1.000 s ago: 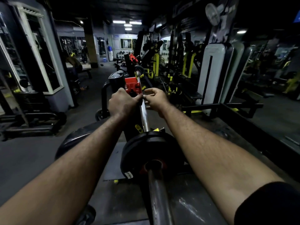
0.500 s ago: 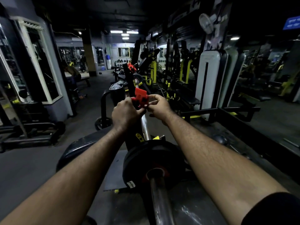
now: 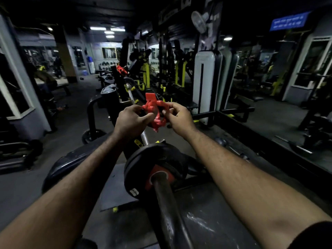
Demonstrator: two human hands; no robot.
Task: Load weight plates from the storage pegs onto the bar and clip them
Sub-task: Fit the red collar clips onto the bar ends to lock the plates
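A red plastic collar clip (image 3: 156, 112) is held between both hands above the bar. My left hand (image 3: 132, 121) grips its left side and my right hand (image 3: 179, 116) pinches its right side. The clip's lever stands up at its top. Below runs the steel bar (image 3: 166, 209), stretching away from me. A black weight plate (image 3: 143, 164) sits on the bar's near sleeve with a red collar (image 3: 152, 177) against its near face. A second red clip (image 3: 121, 70) shows near the bar's far end.
A black bench pad (image 3: 75, 159) lies left of the bar. Yellow-and-black machines (image 3: 179, 72) line the right side, with a white padded upright (image 3: 204, 83). Mirrors (image 3: 305, 69) stand on the right. A dark rack (image 3: 16, 150) sits at left on the grey floor.
Both hands have drawn the red clip back toward me along the bar and turned it, so its ring now faces sideways. The view has tilted down slightly.
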